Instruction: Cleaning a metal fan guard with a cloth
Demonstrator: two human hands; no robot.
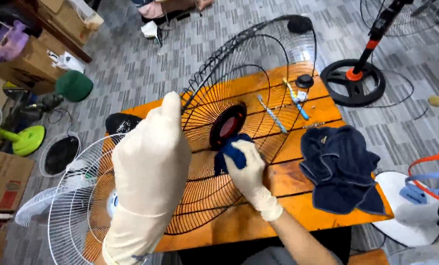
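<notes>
The left hand [150, 157], gloved, has its grip clamped on the rim of the black grille [229, 142] and holds it tilted up off the orange worktop [288, 206]. The right hand [249, 172], gloved too, has its fingers closed on a blue cloth [232, 154], pressing it against the wires just below the grille's red hub [228, 126]. The grille leans over the middle of the worktop, its lower edge near the front, its top edge rising well above the far side.

A white grille [77, 196] lies at the left end of the worktop, partly under the left arm and hanging over the edge. A dark towel [337, 167] sits bunched at the right end, well apart from the hands. Behind the black grille lie two blue-and-white brushes [283, 108] and a black cap [304, 81]. On the floor beyond stands a fan base [353, 81] with its pole.
</notes>
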